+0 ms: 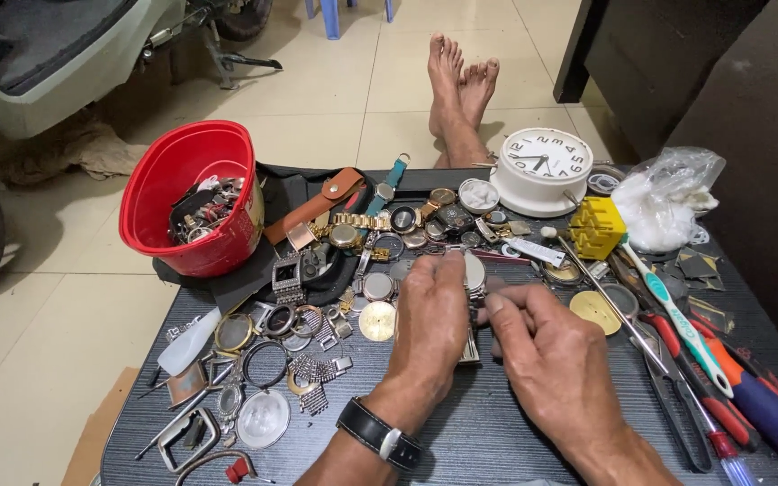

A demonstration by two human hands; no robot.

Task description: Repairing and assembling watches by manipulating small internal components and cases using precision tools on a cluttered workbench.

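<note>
Up at the table's left corner, a red bucket holds a jumble of watch parts. Nearer, both hands meet over a silver wristwatch: the left hand pinches its case from the left, while the right hand closes its fingertips on the metal band just beside it. Most of the band is hidden behind the 2 hands.

A red bucket of watch parts stands at the dark table's far left corner, with loose watches, cases and metal bands spread beside it. A white round clock, a yellow block and a crumpled plastic bag sit at the far right. Nearer lie a toothbrush, red-handled pliers and an orange-and-blue screwdriver.
</note>
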